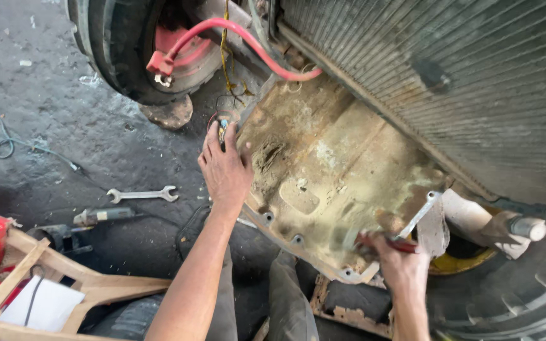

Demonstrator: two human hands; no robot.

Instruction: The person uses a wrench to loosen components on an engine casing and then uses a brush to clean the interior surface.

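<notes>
The person works at a rusty, dirt-caked metal pan (pixel 330 170) bolted under a vehicle, just below a finned radiator (pixel 450 82). The left hand (pixel 225 167) lies flat against the pan's upper left edge, fingers spread and closed on nothing, bracing it beside a small round fitting. The right hand (pixel 399 262) is at the pan's lower right corner, its grip closed around a red-handled tool (pixel 390 242) whose working end is hidden against the flange. Judging by the empty bolt holes along the pan's lower rim, the step in hand looks like working the flange fasteners. The next move probably calls for steady pressure from the left hand while the tool seats squarely on that corner. An open-ended spanner (pixel 142 195) lies on the floor, well left of the pan.
</notes>
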